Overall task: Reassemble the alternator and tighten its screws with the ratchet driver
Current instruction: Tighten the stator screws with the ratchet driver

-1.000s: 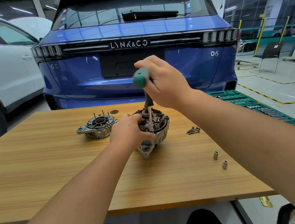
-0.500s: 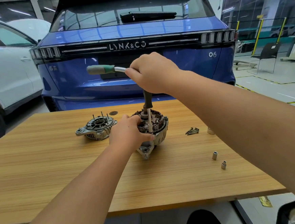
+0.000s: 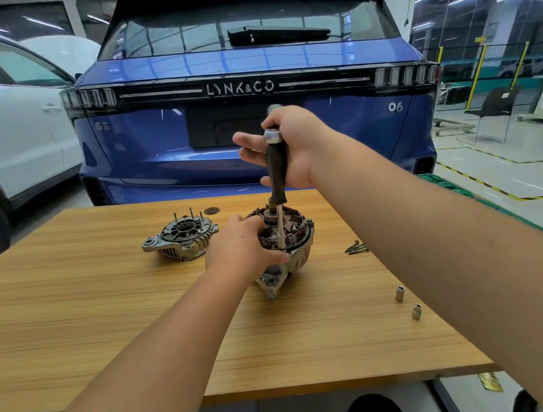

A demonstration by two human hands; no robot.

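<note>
Alternator sits mid-table, your left hand gripping its nine-o'clock side so it won't spin, while your right hand loosely wraps, seemingly, the upright ratchet driver.

1. The left hand covers the alternator's near-left side.
2. The ratchet driver's tip is too small to make out.
3. The counter runs past the left frame edge.
</note>
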